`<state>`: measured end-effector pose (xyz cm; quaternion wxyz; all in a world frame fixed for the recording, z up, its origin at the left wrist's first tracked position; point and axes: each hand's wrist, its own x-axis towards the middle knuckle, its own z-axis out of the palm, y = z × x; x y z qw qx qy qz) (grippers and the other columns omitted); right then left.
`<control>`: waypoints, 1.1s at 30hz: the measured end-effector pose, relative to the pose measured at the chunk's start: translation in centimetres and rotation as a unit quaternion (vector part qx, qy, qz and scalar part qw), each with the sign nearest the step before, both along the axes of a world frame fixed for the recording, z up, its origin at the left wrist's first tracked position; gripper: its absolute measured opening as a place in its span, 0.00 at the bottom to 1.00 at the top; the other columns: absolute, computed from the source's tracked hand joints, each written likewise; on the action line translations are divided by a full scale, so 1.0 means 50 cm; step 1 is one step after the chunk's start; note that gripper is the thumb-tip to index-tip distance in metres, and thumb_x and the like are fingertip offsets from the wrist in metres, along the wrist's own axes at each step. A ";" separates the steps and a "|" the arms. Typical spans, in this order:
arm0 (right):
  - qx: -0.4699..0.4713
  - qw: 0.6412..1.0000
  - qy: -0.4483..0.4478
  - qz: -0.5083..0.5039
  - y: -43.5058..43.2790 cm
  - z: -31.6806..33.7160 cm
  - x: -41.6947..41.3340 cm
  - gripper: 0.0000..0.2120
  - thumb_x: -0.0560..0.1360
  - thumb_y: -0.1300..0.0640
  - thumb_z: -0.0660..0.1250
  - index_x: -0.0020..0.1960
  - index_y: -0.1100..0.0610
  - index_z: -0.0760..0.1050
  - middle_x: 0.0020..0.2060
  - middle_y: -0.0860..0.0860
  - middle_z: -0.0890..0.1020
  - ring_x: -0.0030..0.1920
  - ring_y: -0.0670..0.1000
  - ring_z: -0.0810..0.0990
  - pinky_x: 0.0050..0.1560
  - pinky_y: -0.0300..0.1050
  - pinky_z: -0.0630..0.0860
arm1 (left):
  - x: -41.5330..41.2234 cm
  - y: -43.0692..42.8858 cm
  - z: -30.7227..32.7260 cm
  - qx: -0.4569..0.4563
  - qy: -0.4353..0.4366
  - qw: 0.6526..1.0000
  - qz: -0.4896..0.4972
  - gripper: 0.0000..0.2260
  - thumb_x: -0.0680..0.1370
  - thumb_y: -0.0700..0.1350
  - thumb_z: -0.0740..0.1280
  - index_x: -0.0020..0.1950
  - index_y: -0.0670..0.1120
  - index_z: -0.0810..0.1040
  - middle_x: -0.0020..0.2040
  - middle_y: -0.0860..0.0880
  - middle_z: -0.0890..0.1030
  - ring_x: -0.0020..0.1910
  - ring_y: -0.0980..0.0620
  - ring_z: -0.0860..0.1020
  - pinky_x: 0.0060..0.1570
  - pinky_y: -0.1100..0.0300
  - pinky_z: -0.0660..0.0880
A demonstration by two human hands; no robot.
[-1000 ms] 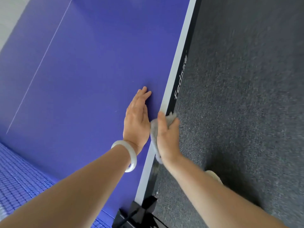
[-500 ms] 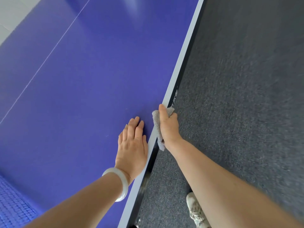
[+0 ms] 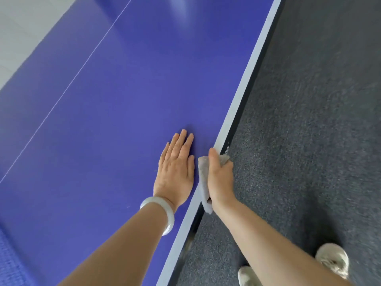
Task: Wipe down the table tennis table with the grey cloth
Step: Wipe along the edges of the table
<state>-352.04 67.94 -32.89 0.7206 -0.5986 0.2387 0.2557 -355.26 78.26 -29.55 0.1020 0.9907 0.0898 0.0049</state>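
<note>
1. Along the desk (image 3: 107, 124) edge, the right hand (image 3: 221, 179) grips the grey cloth (image 3: 203, 180) wrapped over it, likely to wipe top and side together.
2. Beside it the left hand (image 3: 176, 168) lies flat, probably bracing.

We see the table tennis table (image 3: 123, 120) in deep violet-blue — a white band (image 3: 243, 83) along its edge, a thin white line (image 3: 82, 67) down the middle. The cloth (image 3: 203, 176) is pale grey. Our bangle (image 3: 165, 211) is milky white, the carpet (image 3: 309, 120) dark grey and speckled, the shoes (image 3: 334, 259) off-white, the far floor (image 3: 24, 27) light grey.
</note>
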 end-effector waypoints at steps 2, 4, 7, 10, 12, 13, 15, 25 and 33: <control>-0.008 1.000 0.006 -0.018 -0.008 0.012 0.110 0.29 0.79 0.40 0.61 0.69 0.61 0.67 0.61 0.54 0.77 0.61 0.53 0.76 0.58 0.46 0.69 | -0.002 0.000 0.001 -0.002 0.008 1.000 0.005 0.25 0.83 0.52 0.44 0.81 0.51 0.55 0.81 0.55 0.51 0.80 0.58 0.47 0.78 0.59 0.43; -0.017 1.000 -0.003 -0.009 -0.026 0.033 0.219 0.29 0.80 0.40 0.59 0.71 0.60 0.67 0.63 0.54 0.77 0.64 0.55 0.75 0.59 0.48 0.68 | 0.001 0.003 0.002 -0.008 0.018 1.000 0.015 0.27 0.82 0.53 0.43 0.81 0.51 0.55 0.81 0.56 0.51 0.79 0.59 0.46 0.78 0.59 0.44; -0.016 1.000 -0.008 -0.001 -0.069 0.077 0.330 0.24 0.82 0.44 0.57 0.71 0.57 0.68 0.66 0.54 0.75 0.66 0.57 0.74 0.64 0.53 0.69 | 0.001 0.003 0.002 -0.011 0.025 0.999 0.019 0.26 0.81 0.53 0.43 0.81 0.52 0.55 0.81 0.57 0.52 0.79 0.59 0.46 0.78 0.58 0.43; -0.004 1.000 -0.018 0.013 -0.139 0.124 0.348 0.17 0.82 0.47 0.58 0.65 0.55 0.74 0.61 0.55 0.78 0.64 0.58 0.76 0.68 0.62 0.69 | 0.002 0.005 0.001 -0.002 0.028 0.999 0.020 0.26 0.82 0.52 0.45 0.81 0.51 0.56 0.81 0.56 0.52 0.80 0.57 0.48 0.78 0.58 0.43; 0.010 0.999 -0.018 0.049 -0.193 0.146 0.327 0.12 0.81 0.48 0.60 0.56 0.53 0.77 0.56 0.55 0.80 0.59 0.59 0.79 0.66 0.65 0.72 | 0.004 0.005 0.004 0.012 0.040 0.999 0.026 0.24 0.83 0.49 0.47 0.81 0.50 0.55 0.81 0.55 0.49 0.80 0.56 0.47 0.78 0.59 0.40; 0.016 0.998 -0.010 0.065 -0.220 0.158 0.314 0.11 0.81 0.48 0.60 0.53 0.53 0.78 0.52 0.56 0.81 0.56 0.59 0.81 0.64 0.66 0.73 | 0.005 0.002 0.007 0.016 0.049 0.998 0.032 0.24 0.84 0.48 0.48 0.81 0.50 0.54 0.81 0.55 0.47 0.80 0.56 0.46 0.77 0.59 0.39; 0.026 0.997 0.018 0.077 -0.273 0.183 0.290 0.11 0.80 0.47 0.63 0.49 0.52 0.80 0.47 0.57 0.83 0.51 0.60 0.83 0.61 0.63 0.75 | 0.011 -0.022 0.017 0.013 0.064 0.995 0.074 0.24 0.84 0.45 0.48 0.82 0.48 0.50 0.81 0.54 0.44 0.80 0.53 0.44 0.77 0.58 0.38; 0.203 0.974 0.097 -0.007 -0.481 0.326 0.231 0.19 0.74 0.51 0.66 0.59 0.61 0.82 0.56 0.60 0.83 0.55 0.57 0.84 0.51 0.51 0.79 | 0.164 -0.463 0.239 -0.265 -0.010 0.954 -0.139 0.23 0.86 0.48 0.48 0.81 0.56 0.47 0.80 0.61 0.45 0.78 0.64 0.41 0.76 0.64 0.42; 0.209 0.972 0.048 -0.098 -0.600 0.467 0.317 0.16 0.79 0.52 0.62 0.60 0.61 0.78 0.51 0.59 0.83 0.48 0.60 0.83 0.52 0.56 0.78 | 0.277 -0.590 0.304 -0.356 0.030 0.933 -0.030 0.26 0.85 0.52 0.52 0.81 0.47 0.49 0.81 0.50 0.50 0.80 0.51 0.49 0.79 0.53 0.50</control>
